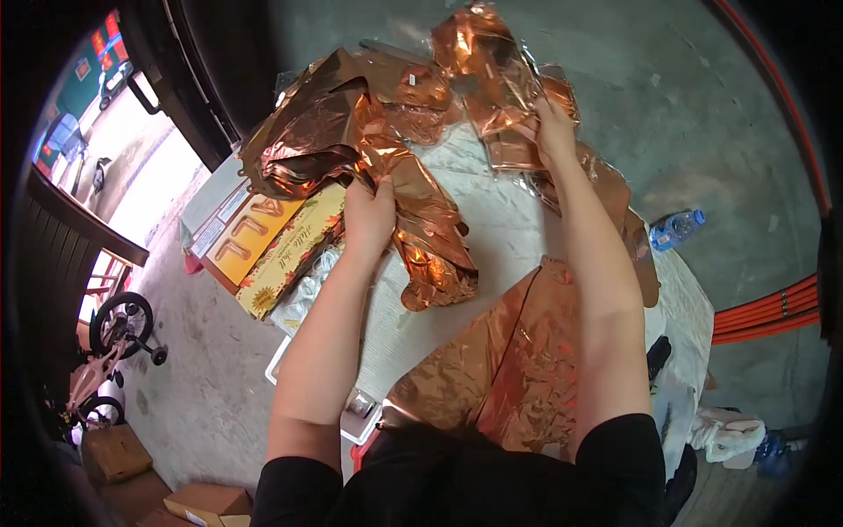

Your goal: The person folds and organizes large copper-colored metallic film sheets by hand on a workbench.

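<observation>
Gripping a crumpled foil piece point(430, 246) at its upper end, our left hand point(369, 215) is closed on it, thumb and fingers pinched into the copper folds. The piece hangs from the hand down across the middle of the desk point(492, 220), touching the white top. Our right hand point(553, 132) reaches farther out and is curled onto a foil bundle point(487, 70) at the desk's far edge, fingers clamped on its near side. A dark foil heap point(307, 140) lies just left of the left hand, partly over two flat boxes point(263, 241) on the desk's left side. A smooth foil sheet point(509, 360) lies nearest to us, between our forearms and under the right one. On the concrete floor point(702, 114), a water bottle point(676, 228) lies to the right, well apart from the hands. A small bike point(114, 351) and cardboard boxes point(118, 452) stand off to the left.
</observation>
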Demonstrator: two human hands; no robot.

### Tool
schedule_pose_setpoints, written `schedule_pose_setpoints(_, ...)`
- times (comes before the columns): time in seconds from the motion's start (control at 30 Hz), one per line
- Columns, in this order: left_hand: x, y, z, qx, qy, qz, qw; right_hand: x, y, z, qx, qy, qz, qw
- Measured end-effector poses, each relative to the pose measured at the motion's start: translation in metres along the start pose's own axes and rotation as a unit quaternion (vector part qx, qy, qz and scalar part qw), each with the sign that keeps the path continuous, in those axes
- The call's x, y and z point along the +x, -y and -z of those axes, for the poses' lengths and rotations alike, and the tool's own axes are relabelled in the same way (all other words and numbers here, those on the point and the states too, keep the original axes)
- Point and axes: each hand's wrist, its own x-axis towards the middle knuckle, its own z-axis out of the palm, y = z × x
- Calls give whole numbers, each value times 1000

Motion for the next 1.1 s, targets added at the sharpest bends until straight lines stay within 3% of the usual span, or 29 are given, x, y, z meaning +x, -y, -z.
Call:
schedule_pose_setpoints(0.33,4,7,0,-7,-1,-14,1000,-32,-19,61,79,-65,-63,993)
schedule_pose_setpoints(0.7,2,4,0,-18,1,-17,1000,-29,-26,68,71,-64,-122,988)
schedule_pose_setpoints(1.1,0,-1,2,0,9,10,1000,-22,-34,73,77,-63,-126,987)
